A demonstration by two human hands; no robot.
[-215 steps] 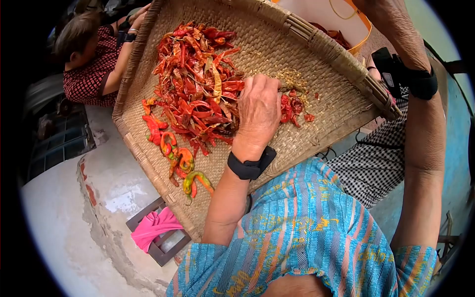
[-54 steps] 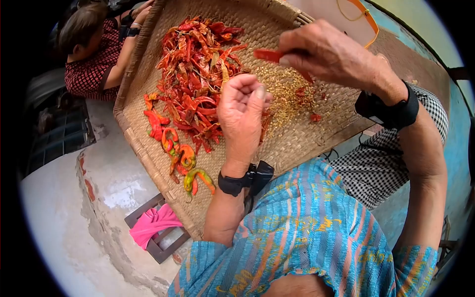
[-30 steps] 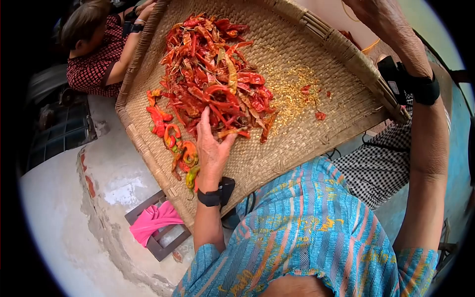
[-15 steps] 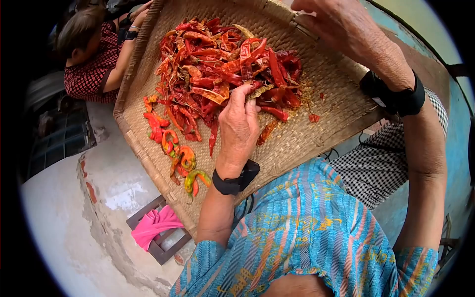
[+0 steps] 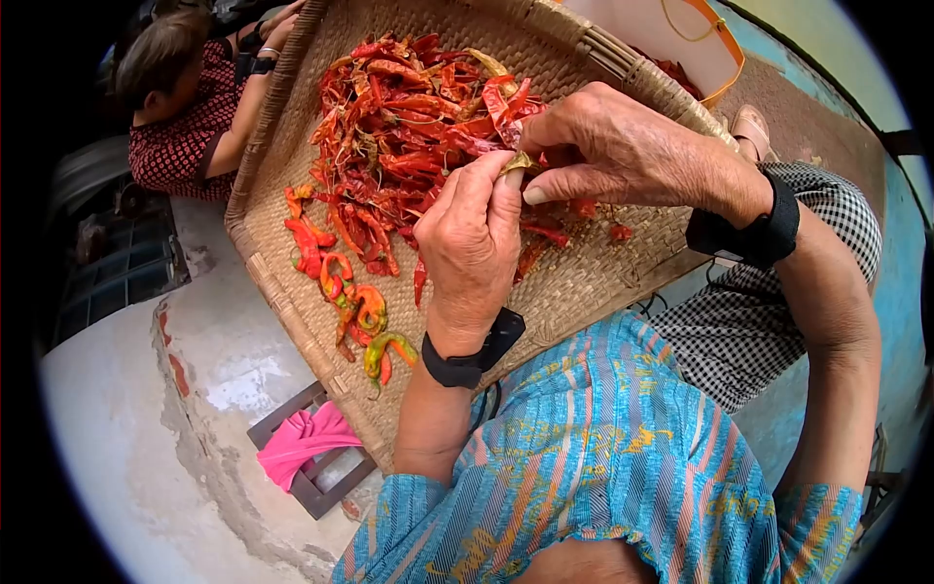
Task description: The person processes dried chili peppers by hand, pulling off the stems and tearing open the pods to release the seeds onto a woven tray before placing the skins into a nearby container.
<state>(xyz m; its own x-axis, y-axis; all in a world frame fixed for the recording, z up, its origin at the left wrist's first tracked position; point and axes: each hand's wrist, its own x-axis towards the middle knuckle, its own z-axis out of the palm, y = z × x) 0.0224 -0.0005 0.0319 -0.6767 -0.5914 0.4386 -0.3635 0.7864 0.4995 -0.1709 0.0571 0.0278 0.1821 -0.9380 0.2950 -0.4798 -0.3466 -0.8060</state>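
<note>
My left hand is closed in a pinch, thumb against forefinger, on a dried chili pepper with a yellowish, shrivelled end. From the right, my right hand meets it, its curled fingers and thumb closed around the same chili; the fingertips partly hide it. Below both hands, a heap of dried red chili peppers lies in a woven bamboo tray. Fresher red, orange and green chilies lie apart along the tray's left side.
A person in a patterned red-and-black top sits at the upper left, an arm near the tray's rim. Beyond the tray's far right side is a pale container with an orange rim. A pink cloth hangs over a dark frame at lower left.
My right hand has come down from the tray's far rim to meet my left hand at the chili. The orange-rimmed container has come into view behind it.
</note>
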